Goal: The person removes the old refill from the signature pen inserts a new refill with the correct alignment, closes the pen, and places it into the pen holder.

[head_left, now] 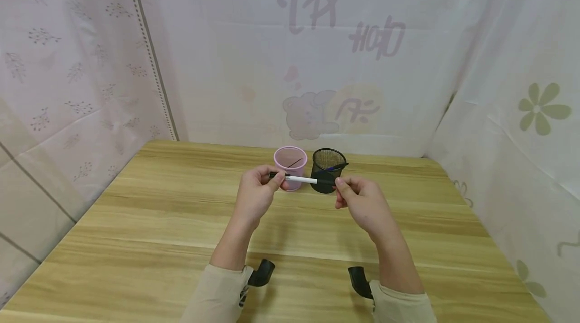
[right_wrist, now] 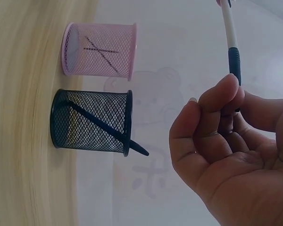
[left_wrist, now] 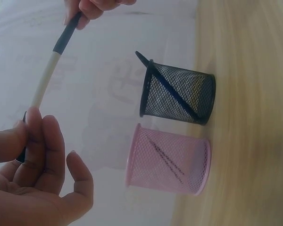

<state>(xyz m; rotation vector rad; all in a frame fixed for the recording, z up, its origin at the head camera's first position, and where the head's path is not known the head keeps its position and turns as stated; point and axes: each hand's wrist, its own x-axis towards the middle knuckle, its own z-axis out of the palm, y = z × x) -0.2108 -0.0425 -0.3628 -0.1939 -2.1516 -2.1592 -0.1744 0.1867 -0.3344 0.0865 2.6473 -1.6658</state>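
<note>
A pen [head_left: 302, 179] with a white barrel and black ends is held level between both hands, above the table. My left hand [head_left: 257, 193] pinches its left end between thumb and fingers. At the other end, the black grip section is pinched by my right hand [head_left: 362, 199]; the tip is hidden by the fingers. Just beyond the hands stand a pink mesh pen cup [left_wrist: 170, 160] with thin dark sticks inside and a black mesh pen cup [right_wrist: 92, 120] with a dark pen [right_wrist: 104, 125] leaning out over its rim.
The wooden table [head_left: 158, 242] reaches back to a patterned curtain [head_left: 235, 61], and more curtain hangs at both sides. Black curved mounts [head_left: 263, 272] stick out from the sleeves at both wrists.
</note>
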